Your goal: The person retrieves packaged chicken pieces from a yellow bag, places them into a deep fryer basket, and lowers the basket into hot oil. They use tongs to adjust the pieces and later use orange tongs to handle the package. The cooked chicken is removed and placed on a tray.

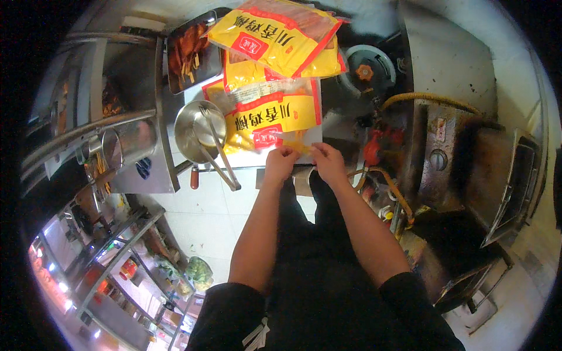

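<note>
Several yellow-and-red plastic food packets lie on a white surface before me. The nearest packet (276,116) has its near edge between my hands. My left hand (281,164) pinches that edge with thumb and fingertips. Close beside it, my right hand (328,163) pinches a yellowish strip at the same edge; whether the strip is part of the packet I cannot tell. Farther off, another packet (274,37) rests on top of the pile. Left of the packets stands a steel pot (186,131) with metal tongs (224,162) leaning in it, their bent end over its rim.
A dark tray (215,59) of skewered browned food is at the back left. A gas cylinder (371,70) stands at the back right, with a yellow hose (430,96) and a red regulator (372,147). Steel shelving (131,245) stands at the lower left.
</note>
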`<act>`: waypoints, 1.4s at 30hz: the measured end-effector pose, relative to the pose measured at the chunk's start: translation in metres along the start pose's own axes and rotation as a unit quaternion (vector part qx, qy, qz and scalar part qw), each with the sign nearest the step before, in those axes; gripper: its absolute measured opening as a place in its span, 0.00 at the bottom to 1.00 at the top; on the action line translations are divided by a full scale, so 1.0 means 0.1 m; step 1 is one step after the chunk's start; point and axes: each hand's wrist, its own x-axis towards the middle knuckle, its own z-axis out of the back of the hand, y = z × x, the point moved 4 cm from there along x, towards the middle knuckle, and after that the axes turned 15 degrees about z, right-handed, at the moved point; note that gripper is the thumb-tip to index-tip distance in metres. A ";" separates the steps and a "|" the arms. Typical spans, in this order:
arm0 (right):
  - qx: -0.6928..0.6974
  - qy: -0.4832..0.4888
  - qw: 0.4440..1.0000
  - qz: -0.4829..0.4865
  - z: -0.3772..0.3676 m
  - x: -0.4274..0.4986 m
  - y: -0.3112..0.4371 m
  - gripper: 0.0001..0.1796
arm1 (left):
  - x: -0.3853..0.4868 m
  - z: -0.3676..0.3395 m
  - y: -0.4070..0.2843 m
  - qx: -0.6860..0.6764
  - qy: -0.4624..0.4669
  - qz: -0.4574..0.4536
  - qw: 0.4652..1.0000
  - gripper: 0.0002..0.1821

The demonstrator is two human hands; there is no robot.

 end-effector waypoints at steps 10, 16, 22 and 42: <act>-0.085 0.036 0.995 0.048 -0.27 -0.10 0.05 0.15 | -0.28 0.00 0.05 -0.166 0.128 0.028 0.977 0.10; -0.190 -0.016 0.981 0.029 -0.25 -0.19 0.12 0.13 | -0.31 0.09 0.02 -0.235 0.154 0.022 0.960 0.09; 0.260 0.023 0.959 -0.111 -0.44 -0.26 -0.02 0.13 | -0.39 0.10 0.17 -0.240 0.109 0.028 0.964 0.10; 0.272 0.084 0.936 -0.209 0.19 -1.23 0.41 0.11 | -0.01 0.15 0.28 -0.563 0.128 0.140 0.805 0.13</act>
